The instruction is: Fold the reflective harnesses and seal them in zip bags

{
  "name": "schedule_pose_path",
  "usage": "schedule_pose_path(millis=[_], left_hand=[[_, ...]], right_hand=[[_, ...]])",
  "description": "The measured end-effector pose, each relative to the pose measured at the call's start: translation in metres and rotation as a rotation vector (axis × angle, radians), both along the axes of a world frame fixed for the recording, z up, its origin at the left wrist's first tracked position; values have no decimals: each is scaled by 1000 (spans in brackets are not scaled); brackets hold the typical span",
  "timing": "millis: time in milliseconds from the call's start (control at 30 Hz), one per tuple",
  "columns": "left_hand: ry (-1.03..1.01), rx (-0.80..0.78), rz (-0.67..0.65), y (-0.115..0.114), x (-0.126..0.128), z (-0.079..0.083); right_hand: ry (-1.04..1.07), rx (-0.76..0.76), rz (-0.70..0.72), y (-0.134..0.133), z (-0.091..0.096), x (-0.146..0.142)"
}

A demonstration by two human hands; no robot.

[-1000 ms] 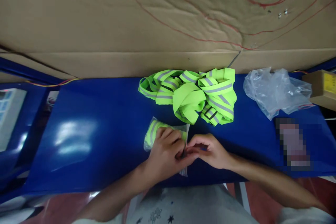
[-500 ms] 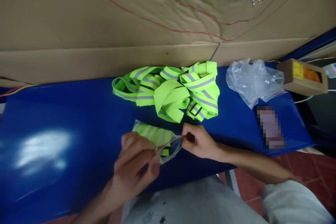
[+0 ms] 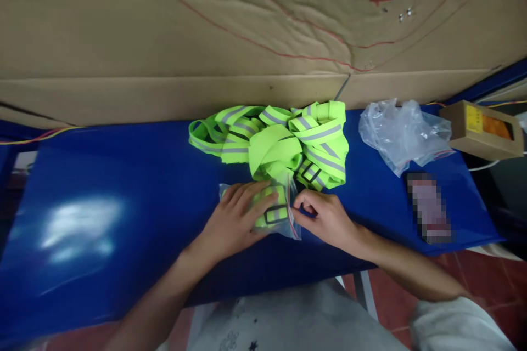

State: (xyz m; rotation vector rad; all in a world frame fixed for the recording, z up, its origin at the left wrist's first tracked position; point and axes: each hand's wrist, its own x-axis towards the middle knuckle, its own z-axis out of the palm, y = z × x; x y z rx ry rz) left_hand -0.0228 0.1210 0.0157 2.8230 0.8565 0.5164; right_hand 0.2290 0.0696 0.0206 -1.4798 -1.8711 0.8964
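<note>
Clear bag of green strap [image 3: 275,214] lies mid-table, long axis left-to-right, red-lined mouth [image 3: 292,225] facing right; left hand [image 3: 233,215] spread flat over it, right hand [image 3: 325,220] pinching the mouth; strap pile [image 3: 274,145] crowds its far side; blue tabletop [image 3: 144,175] stretches wide to the left

The head camera looks down across the table [image 3: 144,170].

The bare left hand [image 3: 233,218] lies palm down, fingers extended, just left of the bare right hand [image 3: 327,218], whose fingers curl toward its thumb.
</note>
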Motion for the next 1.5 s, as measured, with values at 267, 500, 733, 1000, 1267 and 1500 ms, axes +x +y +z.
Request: schedule_pose_path(millis=[267, 500, 733, 1000, 1267, 1500], left_hand=[[-33, 34, -7, -5, 4, -4], [-56, 83, -61, -16, 10, -11], [0, 66, -88, -23, 17, -8], [53, 103, -46, -25, 21, -3], [21, 180, 154, -5, -5, 16], [10, 204, 371, 22, -52, 35]], right_hand=[[364, -510, 221, 15, 6, 17], [563, -599, 210, 13, -12, -3], [547, -443, 312, 11, -11, -18], [572, -376, 144, 10, -16, -24], [422, -276, -185, 23, 24, 37], [578, -201, -651, 37, 51, 92]])
